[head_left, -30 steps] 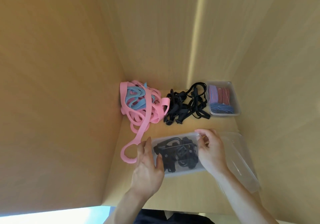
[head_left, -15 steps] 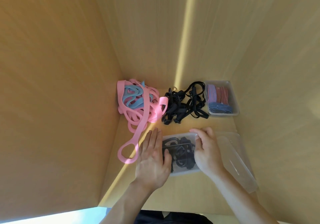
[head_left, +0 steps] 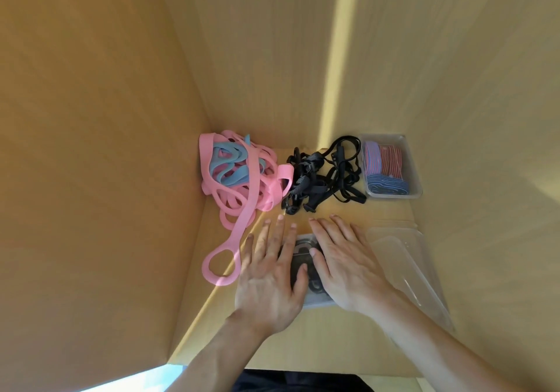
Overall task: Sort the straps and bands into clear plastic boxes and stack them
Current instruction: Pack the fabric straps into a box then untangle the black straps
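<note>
Head view showed both hands flat on the lid of a clear box (head_left: 315,302) at about 6 o'clock on the shelf (head_left: 363,349). The left hand (head_left: 269,279) had its fingers spread and straight, palm down on the box's left half; the right hand (head_left: 345,270) lay the same way on the right half, thumbs nearly meeting over the black straps (head_left: 304,266) inside. The step looked like pressing the lid shut: it would go best with even pressure worked out to each corner, so no strap end was caught under the rim. Loose black straps (head_left: 321,176) sat at 12 o'clock, pink and blue bands (head_left: 242,176) at 10 o'clock, a filled box (head_left: 409,193) at 1 o'clock, and an empty box (head_left: 406,267) just beside the right hand at 3 o'clock.
</note>
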Motion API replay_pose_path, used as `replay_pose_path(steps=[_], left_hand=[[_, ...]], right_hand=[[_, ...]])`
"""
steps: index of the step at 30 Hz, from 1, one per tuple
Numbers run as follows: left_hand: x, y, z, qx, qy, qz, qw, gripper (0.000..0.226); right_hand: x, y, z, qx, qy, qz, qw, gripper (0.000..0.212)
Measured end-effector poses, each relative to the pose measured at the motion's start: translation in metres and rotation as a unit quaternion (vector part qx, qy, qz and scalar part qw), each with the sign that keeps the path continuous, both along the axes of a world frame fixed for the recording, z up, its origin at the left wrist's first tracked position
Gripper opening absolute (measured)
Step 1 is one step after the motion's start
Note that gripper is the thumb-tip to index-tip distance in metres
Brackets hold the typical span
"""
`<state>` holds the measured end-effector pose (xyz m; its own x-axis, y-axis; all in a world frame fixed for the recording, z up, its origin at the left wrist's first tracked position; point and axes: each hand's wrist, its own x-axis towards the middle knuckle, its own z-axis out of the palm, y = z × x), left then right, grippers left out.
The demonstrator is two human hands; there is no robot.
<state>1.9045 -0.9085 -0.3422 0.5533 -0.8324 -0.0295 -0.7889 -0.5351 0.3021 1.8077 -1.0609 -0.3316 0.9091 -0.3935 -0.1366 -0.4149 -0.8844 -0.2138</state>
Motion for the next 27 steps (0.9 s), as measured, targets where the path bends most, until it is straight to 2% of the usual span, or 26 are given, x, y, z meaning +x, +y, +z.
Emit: replay_pose_path(steps=[2, 5, 7, 9, 11, 14, 20, 23, 27], left_hand=[[0.002, 0.000, -0.002, 0.009, 0.001, -0.003, 1.000, 0.069], [0.005, -0.002, -0.003, 0.008, 0.009, -0.004, 1.000, 0.070], [0.005, -0.002, -0.004, 0.009, 0.009, -0.004, 1.000, 0.070], [0.007, -0.003, -0.005, 0.016, 0.011, -0.007, 1.000, 0.071], [0.010, -0.004, -0.006, 0.026, 0.014, -0.011, 1.000, 0.071], [0.011, -0.006, -0.004, 0.049, -0.005, -0.018, 0.999, 0.073], [0.010, -0.010, -0.001, 0.082, -0.040, -0.011, 0.996, 0.075], [0.015, -0.010, -0.005, 0.049, -0.014, -0.016, 0.999, 0.075], [0.023, -0.012, -0.012, 0.023, 0.011, -0.039, 0.999, 0.075]], right_hand=[[0.000, -0.001, 0.000, 0.045, -0.039, -0.015, 0.998, 0.068], [-0.003, -0.005, -0.003, 0.181, -0.134, -0.067, 0.972, 0.055], [-0.004, -0.007, -0.003, 0.212, -0.159, -0.073, 0.962, 0.053], [-0.005, -0.006, -0.002, 0.159, -0.130, -0.036, 0.978, 0.059], [-0.003, -0.002, -0.002, 0.054, -0.081, 0.017, 0.995, 0.065], [-0.002, 0.000, -0.003, -0.024, -0.042, 0.088, 0.995, 0.067], [-0.005, -0.006, 0.000, -0.006, -0.001, 0.156, 0.988, 0.079], [-0.007, -0.003, 0.001, -0.002, 0.002, 0.177, 0.984, 0.091], [-0.006, 0.002, 0.001, -0.002, 0.011, 0.158, 0.987, 0.106]])
